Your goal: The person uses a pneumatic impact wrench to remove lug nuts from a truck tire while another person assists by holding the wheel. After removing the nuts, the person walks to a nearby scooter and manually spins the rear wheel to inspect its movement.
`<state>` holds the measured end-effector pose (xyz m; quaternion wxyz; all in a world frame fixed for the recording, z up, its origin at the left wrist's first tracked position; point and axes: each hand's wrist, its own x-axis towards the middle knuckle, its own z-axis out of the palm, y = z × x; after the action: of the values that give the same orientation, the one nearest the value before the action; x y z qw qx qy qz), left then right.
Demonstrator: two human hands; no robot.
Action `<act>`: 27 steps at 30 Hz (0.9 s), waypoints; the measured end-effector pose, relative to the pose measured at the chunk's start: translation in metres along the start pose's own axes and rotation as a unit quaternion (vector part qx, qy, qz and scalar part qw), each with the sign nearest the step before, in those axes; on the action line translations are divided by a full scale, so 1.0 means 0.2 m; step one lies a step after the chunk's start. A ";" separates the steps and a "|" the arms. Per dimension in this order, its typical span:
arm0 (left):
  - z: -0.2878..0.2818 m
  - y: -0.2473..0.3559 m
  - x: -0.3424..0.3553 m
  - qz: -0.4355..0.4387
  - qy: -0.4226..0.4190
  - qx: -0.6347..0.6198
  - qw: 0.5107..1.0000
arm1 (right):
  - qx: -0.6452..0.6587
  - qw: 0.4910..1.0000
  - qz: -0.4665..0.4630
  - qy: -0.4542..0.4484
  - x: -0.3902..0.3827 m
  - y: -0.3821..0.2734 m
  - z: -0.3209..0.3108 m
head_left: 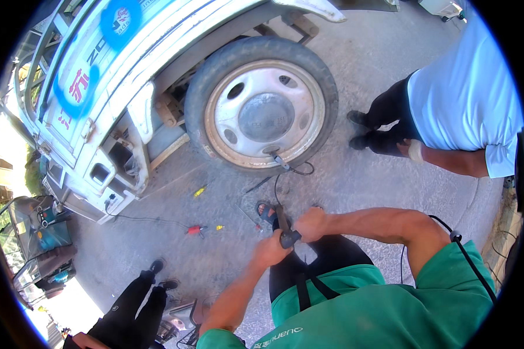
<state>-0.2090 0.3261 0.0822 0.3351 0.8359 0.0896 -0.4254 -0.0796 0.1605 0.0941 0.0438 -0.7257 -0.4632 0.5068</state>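
My left hand [271,250] and my right hand [312,224] are both closed on a dark handheld tool [289,237] in front of my waist. Its exact kind is hard to make out; a black bar-like part points up from it. A thin black hose [276,189] rises from the tool and loops toward the truck wheel [266,116]. At the lower part of the rim, a grey clip-like fitting [280,161] sits near the hose's end. The wheel has a black tyre, a worn pale rim with oval holes and a round grey hub cap.
A white truck [99,116] fills the upper left. On the concrete lie a red tool [194,230] on a cord, yellow pieces [199,192] and a thin rod [249,217]. One person in light blue [466,99] stands right, another in black trousers [131,308] lower left.
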 end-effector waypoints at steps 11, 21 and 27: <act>-0.65 0.33 -0.51 -0.009 0.027 0.027 0.999 | -0.010 0.991 -0.092 0.101 -0.32 -0.37 -0.55; 0.17 -0.24 0.28 0.048 0.035 0.047 0.997 | -0.011 0.980 0.016 0.196 0.33 0.14 0.55; -0.15 -0.18 0.04 -0.017 0.011 0.029 0.999 | 0.012 0.998 -0.005 0.069 0.15 -0.10 -0.07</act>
<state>-0.1994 0.3714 0.0713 0.3023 0.8482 0.0950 -0.4244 -0.0803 0.1998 0.0906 0.0871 -0.7560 -0.4564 0.4610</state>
